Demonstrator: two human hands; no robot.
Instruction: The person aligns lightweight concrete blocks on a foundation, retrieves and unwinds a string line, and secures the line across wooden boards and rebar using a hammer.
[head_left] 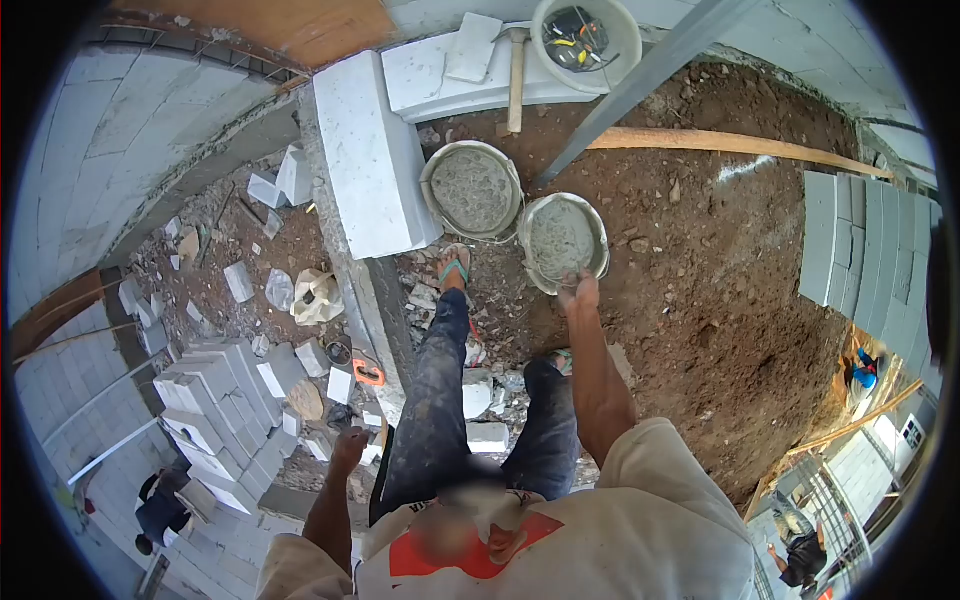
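"Dirt ground (700, 300), dug and stony, fills the middle of a building site walled with pale blocks. How much room is there to move?"

"Plenty on the right: brown soil runs from the near bucket (598, 222) out to a stack of grey blocks (835, 240). On the left, a concrete ledge (352, 275) marks the edge, with rubble beyond it. A metal post (650, 85) slants down behind the near bucket, and a wooden board (740, 143) crosses the soil past it."

"And the hands?"

"The right hand (578, 287) reaches down to the near bucket, fingers at the rim closest to the body; whether they grip it, I cannot tell. The left hand (349, 448) hangs low near broken blocks and an orange-handled saw (368, 368); how its fingers stand is too small to read."

"Count for the record?"

"Three buckets. Two sit on the ground just beside each other, both holding grey mix (562, 240); the far bucket (625, 40) holds tools, up by the white blocks (370, 160). One hammer (516, 85) lies beside that one, its handle pointing toward the wearer. Two sandalled feet stand apart. Three other people show at the margins: one person (165, 515) at lower left, two at right."
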